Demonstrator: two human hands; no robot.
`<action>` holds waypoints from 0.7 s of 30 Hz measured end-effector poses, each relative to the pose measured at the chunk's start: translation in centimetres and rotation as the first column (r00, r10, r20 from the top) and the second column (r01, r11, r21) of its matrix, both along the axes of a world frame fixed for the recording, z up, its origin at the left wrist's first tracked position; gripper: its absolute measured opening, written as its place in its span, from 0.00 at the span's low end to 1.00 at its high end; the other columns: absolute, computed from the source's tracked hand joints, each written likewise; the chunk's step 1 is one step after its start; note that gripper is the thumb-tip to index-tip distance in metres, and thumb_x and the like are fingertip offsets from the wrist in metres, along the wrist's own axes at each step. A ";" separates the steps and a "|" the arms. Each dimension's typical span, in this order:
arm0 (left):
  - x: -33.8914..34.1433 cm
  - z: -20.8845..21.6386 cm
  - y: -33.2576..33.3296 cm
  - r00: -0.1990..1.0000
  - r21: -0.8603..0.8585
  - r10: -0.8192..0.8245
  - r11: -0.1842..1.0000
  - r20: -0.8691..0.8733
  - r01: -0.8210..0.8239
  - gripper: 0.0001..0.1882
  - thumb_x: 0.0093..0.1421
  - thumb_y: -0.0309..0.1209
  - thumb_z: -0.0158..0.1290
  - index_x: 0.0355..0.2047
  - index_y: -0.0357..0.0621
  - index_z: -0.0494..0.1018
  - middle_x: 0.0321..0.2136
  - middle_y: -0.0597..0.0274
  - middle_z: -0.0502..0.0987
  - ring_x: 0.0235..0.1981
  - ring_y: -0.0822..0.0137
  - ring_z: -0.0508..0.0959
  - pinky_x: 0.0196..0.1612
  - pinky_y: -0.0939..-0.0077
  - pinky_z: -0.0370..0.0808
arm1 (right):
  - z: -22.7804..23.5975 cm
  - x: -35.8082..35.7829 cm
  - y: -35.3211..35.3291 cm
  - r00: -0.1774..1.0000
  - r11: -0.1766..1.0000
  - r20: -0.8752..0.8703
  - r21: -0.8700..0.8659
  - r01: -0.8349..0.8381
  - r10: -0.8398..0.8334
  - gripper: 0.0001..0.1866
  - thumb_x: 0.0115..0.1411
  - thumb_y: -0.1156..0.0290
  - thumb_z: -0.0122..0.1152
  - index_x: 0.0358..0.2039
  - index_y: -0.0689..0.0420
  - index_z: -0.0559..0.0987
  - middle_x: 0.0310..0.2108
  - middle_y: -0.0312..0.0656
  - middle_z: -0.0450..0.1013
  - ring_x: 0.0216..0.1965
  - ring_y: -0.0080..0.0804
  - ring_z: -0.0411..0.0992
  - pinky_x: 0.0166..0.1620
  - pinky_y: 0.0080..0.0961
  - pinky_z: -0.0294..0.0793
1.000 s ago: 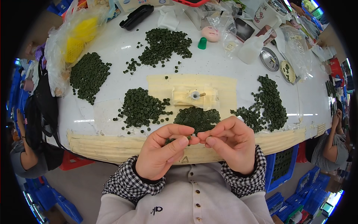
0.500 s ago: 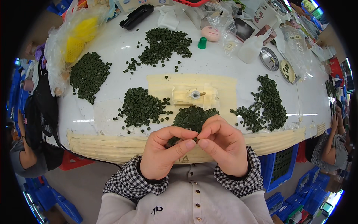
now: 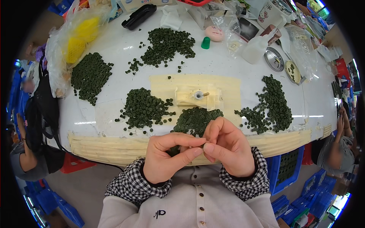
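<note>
My left hand [image 3: 165, 155] and my right hand [image 3: 230, 150] meet at the table's near edge, thumb and index fingertips pinched together. Between the tips is a small dark green part, mostly hidden by the fingers. Just beyond them lies a pile of small round green parts [image 3: 194, 119], partly covered by my hands. Behind that pile a small fixture [image 3: 199, 95], with a short brass-coloured pin, sits on a block covered in beige tape. To its left is another heap of green ring-like parts [image 3: 142, 108].
More green heaps lie at the far left [image 3: 91, 78], back middle [image 3: 167, 45] and right [image 3: 275, 102]. A green cap [image 3: 205, 43], a pink oval object [image 3: 214, 33], a round tin [image 3: 274, 59] and plastic bags are at the back. A blue crate [image 3: 287, 171] stands below the table's right side.
My fingertips have shifted slightly right, and the left index finger now reaches further across. The right hand's fingers have curled and spread a little differently. The piles look the same.
</note>
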State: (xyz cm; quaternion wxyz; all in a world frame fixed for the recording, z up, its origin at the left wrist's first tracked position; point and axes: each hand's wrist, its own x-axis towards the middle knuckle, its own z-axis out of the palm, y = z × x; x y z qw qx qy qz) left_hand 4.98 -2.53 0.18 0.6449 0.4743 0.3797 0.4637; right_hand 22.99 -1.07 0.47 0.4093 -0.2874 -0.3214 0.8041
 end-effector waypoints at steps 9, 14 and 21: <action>0.1 0.1 -0.1 0.999 -0.086 0.034 0.996 0.002 -0.034 0.07 0.55 0.20 0.54 0.36 0.34 0.76 0.22 0.72 0.74 0.21 0.85 0.64 0.25 0.90 0.62 | -0.3 0.2 -0.1 0.999 0.999 0.020 0.030 -0.037 0.036 0.06 0.58 0.78 0.56 0.34 0.57 0.68 0.27 0.29 0.64 0.25 0.11 0.60 0.26 0.09 0.59; 0.2 0.0 -0.2 0.998 -0.083 0.064 0.994 -0.025 -0.066 0.07 0.54 0.20 0.54 0.35 0.34 0.76 0.21 0.73 0.73 0.21 0.85 0.63 0.24 0.90 0.61 | 0.1 -0.1 -0.4 0.992 0.994 0.119 0.105 0.036 -0.048 0.06 0.58 0.79 0.54 0.36 0.60 0.69 0.28 0.30 0.65 0.27 0.12 0.62 0.31 0.10 0.63; 0.2 0.0 -0.1 0.998 -0.121 0.056 0.991 -0.016 -0.058 0.07 0.54 0.19 0.55 0.35 0.35 0.77 0.20 0.74 0.71 0.20 0.85 0.62 0.24 0.90 0.61 | 0.0 -0.4 -0.5 0.935 0.935 0.288 0.339 0.101 -0.206 0.06 0.57 0.80 0.55 0.36 0.64 0.71 0.31 0.35 0.67 0.31 0.16 0.66 0.36 0.14 0.69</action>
